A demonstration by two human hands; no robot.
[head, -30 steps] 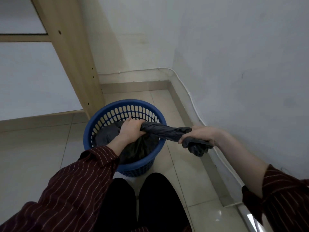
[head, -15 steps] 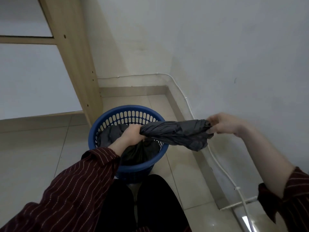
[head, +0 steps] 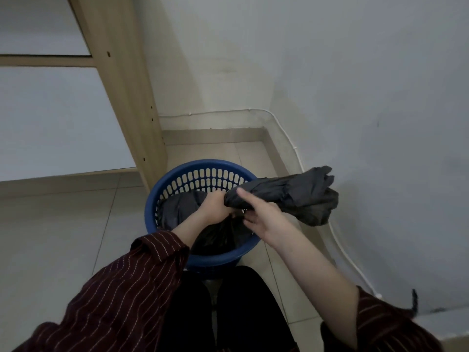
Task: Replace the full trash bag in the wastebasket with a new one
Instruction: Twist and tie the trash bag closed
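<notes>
Corner of a grey wall [head: 355, 97] and a tiled floor [head: 63, 237], beside a slanting wooden post [head: 121, 97] — and there, upright just ahead of dark-trousered knees [head: 228, 301], a blue wastebasket [head: 203, 260] with slotted sides. Inside, filling most of the well, a black trash bag [head: 182, 209], not yet lifted out, with the mouth gathered into a thick twisted neck [head: 266, 194] and stretched sideways past the rim toward the wall. Left hand [head: 215, 207] clenched round the base of that neck, low over the basket. Right hand [head: 261, 219] just beside and touching the left, grasping the same neck further along, with one finger [head: 238, 191] laid straight over the plastic and the others tucked out of sight beneath.

Judged to be the tying-off stage, early in the job; no new bag in view. To do it well:
- Keep the left fist tight and low, shutting in air and rubbish.
- Wrap the loose end [head: 319, 199] once round the right fingers.
- Feed it through the loop and draw snug against the left fist.

Avoid yanking sideways — thin plastic, likely to tear, and a light basket, likely to tip. Lift straight up only with the knot firm.
</notes>
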